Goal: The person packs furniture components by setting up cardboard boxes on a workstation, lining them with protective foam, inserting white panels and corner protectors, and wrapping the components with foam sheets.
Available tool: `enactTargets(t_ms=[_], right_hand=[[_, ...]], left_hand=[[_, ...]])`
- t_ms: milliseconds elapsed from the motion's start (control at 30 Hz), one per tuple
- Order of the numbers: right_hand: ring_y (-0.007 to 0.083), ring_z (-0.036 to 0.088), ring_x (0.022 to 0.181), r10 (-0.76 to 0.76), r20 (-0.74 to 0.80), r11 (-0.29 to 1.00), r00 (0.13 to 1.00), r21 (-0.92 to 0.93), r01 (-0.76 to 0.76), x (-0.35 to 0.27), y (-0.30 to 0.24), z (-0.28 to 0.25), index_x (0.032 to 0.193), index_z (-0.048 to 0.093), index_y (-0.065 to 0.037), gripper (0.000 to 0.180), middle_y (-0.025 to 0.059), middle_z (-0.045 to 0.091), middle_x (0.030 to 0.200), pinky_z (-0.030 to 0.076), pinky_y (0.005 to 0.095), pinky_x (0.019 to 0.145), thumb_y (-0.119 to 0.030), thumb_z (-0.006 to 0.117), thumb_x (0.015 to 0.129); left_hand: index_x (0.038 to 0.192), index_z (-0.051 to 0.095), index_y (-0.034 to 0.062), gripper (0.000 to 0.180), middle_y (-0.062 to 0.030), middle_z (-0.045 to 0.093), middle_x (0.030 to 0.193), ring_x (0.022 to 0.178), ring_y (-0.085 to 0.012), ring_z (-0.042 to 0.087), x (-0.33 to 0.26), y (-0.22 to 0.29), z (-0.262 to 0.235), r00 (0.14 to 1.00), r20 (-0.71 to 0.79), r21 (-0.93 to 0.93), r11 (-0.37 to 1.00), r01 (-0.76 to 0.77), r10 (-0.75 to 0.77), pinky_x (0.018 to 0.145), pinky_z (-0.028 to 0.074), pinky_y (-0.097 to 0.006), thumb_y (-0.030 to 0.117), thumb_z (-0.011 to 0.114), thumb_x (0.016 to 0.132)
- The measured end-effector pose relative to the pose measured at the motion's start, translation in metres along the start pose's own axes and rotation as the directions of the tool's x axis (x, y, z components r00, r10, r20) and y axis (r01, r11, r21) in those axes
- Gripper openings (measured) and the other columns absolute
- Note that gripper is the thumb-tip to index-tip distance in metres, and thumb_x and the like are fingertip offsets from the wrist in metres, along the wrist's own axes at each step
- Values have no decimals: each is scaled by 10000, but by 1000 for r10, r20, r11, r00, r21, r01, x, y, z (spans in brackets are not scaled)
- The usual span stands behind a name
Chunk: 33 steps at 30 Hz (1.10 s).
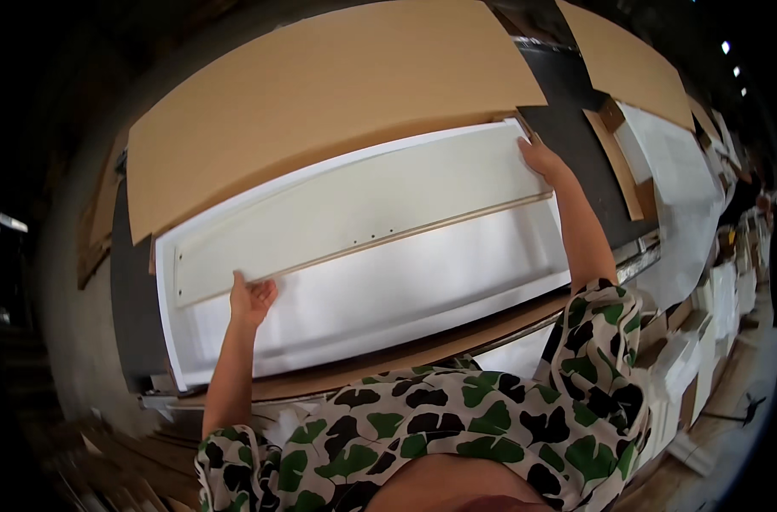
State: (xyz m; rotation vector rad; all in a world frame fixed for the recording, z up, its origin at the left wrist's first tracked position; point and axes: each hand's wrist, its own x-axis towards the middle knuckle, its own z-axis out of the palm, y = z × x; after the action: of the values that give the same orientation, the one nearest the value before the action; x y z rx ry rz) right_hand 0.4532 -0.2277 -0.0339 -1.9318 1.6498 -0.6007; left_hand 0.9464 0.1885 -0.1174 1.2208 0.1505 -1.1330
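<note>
Fingers of the left hand (250, 299) curl under the lower edge of a long white panel (363, 213), gripping it left of centre. Right hand (542, 160) clasps its upper-right end, over a larger white board (423, 290) on the bench (137, 299).

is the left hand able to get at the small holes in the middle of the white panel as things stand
Probably yes: the left hand grips the white panel at its lower edge, and the small holes lie bare to its right with nothing over them. The right hand is farther off.

Long white panel (354, 213) (raw edge exposed) atop white sheet (406, 299)
</note>
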Motion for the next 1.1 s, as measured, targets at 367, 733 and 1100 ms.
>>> enactTargets(t_ms=[367,733,1100], right_hand=[[340,630,777,266,287,883,920,-455,-113,-28,-76,-19,955,598,96,646,220,627,884,504,423,695,-521,454,830],[340,412,1125,-407,556,726,725,-285,626,-102,-15,39,1228,468,-110,703,185,454,1210,355,405,957,-305,745,612],[283,411,1141,-644,149,612,750,-488,622,-127,30,75,1200,504,-172,552,82,477,1210,337,392,961,-309,680,695]], left_hand=[[990,467,-21,552,-142,542,889,771,-231,559,-26,8,-10,984,-130,-54,990,-131,123,653,508,-325,515,385,886],[1031,504,19,556,-178,555,925,825,-275,554,-58,-1,16,695,528,846,-369,-384,488,689,448,-384,465,652,734],[1283,412,114,554,-159,407,1298,1191,-321,368,-11,-3,-8,402,897,293,-927,-234,183,959,245,-541,427,512,837]])
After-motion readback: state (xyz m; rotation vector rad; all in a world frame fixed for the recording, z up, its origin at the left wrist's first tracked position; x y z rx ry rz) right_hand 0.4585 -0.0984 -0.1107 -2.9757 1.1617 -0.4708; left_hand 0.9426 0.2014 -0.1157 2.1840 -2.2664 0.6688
